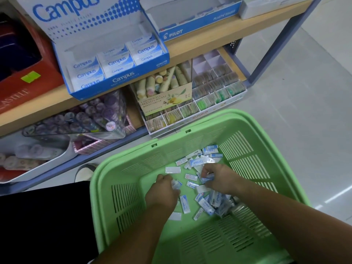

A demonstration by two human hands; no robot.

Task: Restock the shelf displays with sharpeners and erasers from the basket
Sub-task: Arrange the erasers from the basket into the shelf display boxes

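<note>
A green plastic basket (pixel 133 168) stands on the floor before the shelf, with several small blue-and-white Campus erasers (pixel 202 161) scattered on its bottom. My left hand (pixel 163 193) reaches into the basket, its fingers curled round a few erasers. Just to the right, my right hand (pixel 219 178) pinches one eraser (pixel 207 179) above the pile. On the upper shelf sits the blue Campus eraser display box (pixel 118 80), partly filled with boxed stacks. A blue Pilot eraser box (pixel 190 29) stands to its right.
The lower shelf holds a clear bin of tape rolls (pixel 91 115), a hand cream box (pixel 165 100) and a divided white tray (pixel 215 92) of small packets. A red box (pixel 22 82) sits at the far left. Grey floor lies to the right.
</note>
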